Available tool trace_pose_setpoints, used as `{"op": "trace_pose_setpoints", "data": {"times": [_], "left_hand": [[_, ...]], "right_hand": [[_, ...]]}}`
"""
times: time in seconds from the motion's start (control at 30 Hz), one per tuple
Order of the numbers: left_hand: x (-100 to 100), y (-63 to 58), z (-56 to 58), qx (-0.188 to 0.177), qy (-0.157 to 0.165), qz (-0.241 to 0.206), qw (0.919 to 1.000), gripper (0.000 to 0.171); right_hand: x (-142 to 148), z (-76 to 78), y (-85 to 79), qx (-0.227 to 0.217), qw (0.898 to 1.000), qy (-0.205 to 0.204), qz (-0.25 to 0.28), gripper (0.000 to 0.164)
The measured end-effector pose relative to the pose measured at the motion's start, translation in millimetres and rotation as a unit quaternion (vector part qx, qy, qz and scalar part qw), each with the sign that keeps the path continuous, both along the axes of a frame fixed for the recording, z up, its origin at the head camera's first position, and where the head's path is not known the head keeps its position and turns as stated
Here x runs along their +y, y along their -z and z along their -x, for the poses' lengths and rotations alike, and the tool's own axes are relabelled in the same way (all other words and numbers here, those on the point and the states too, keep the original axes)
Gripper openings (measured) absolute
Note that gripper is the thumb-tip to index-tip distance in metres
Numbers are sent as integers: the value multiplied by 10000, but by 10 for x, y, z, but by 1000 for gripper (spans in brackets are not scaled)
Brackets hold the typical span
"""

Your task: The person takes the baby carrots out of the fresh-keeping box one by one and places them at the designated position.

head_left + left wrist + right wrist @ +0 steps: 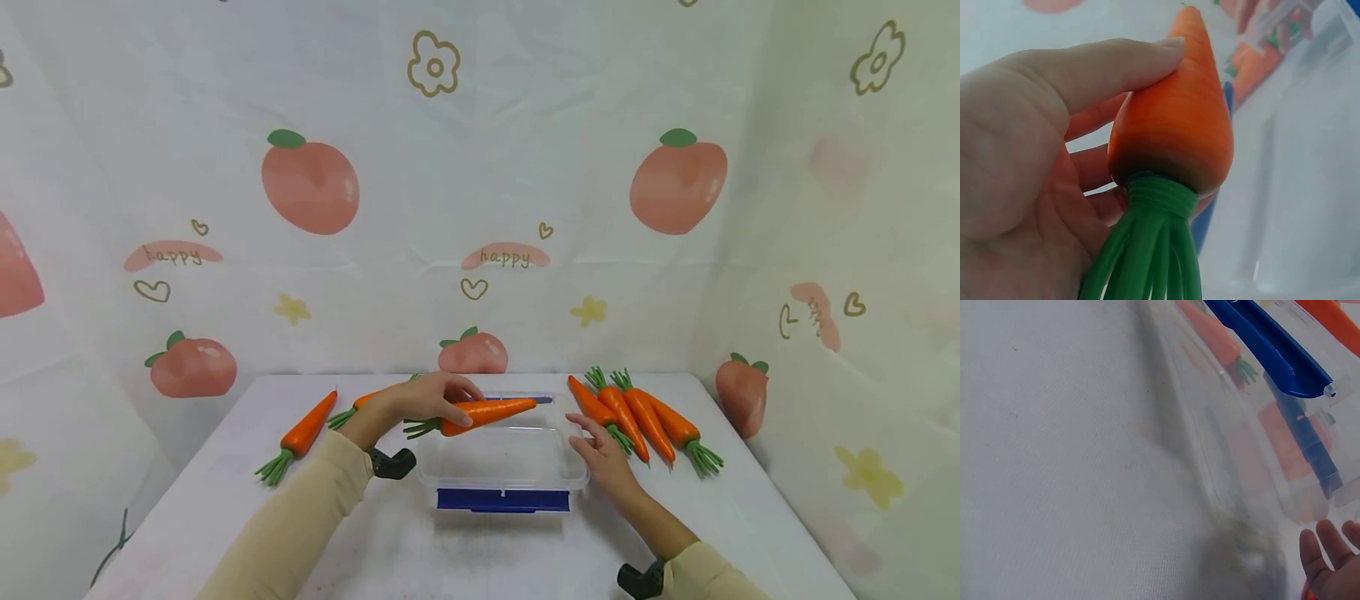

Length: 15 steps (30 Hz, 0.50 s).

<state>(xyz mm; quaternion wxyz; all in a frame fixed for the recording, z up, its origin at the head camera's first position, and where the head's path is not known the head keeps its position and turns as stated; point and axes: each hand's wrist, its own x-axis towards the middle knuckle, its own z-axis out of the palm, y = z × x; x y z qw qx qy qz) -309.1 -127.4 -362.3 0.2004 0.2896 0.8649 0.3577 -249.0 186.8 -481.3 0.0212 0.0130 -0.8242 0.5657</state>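
My left hand (435, 396) grips an orange carrot (498, 411) with green stems, its thumb on top and its fingers behind. The carrot is held over a clear plastic box (487, 482) with blue latches, its tip pointing right in the head view. Seen from the left wrist, the thick end and green stem tuft (1157, 231) face the camera. Beside the right wall of the box, my right hand (611, 467) has its fingers spread and relaxed, with nothing in them. Its fingertips (1311, 547) are right at the box's side in the right wrist view.
Several more carrots (647, 421) lie side by side on the table to the right of the box. At the left is one carrot (309, 429), and another carrot (365, 401) is partly hidden behind my left hand. A printed cloth (525, 167) hangs behind the white table (360, 542).
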Motion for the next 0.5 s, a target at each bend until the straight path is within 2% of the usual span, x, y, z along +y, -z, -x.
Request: {"op": "trace_pose_setpoints", "data": {"times": [0.1, 0.23, 0.5], "left_hand": [[-105, -19, 2, 58, -172, -168, 9997, 37], [-249, -53, -11, 42, -628, -473, 9969, 41], [-510, -5, 12, 150, -1570, -979, 9826, 44]], "right_hand": [[9, -5, 10, 3, 10000, 12, 55, 43], [3, 2, 23, -47, 9999, 18, 87, 43], [13, 1, 18, -36, 10000, -9, 42, 44]]}}
